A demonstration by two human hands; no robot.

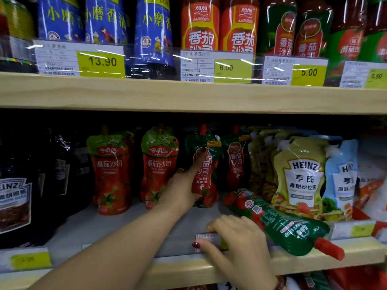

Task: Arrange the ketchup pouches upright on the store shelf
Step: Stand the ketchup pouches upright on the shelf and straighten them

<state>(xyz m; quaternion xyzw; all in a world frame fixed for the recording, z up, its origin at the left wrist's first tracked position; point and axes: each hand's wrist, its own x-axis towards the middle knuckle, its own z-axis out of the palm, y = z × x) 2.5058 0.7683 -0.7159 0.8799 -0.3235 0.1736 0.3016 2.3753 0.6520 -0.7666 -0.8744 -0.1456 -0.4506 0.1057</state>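
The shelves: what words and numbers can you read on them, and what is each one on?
"13.90": yellow price tag, upper shelf.
"6.00": next price tag.
"5.00": third tag.
"5.50": far-right tag.
"HEINZ": yellow pouch.
"TOMATO KETCHUP": upright green pouch under the left hand.
"EINZ": dark pouch, partly cut off.
Lying pouch: print too blurred.
Lower-shelf tags: unreadable.
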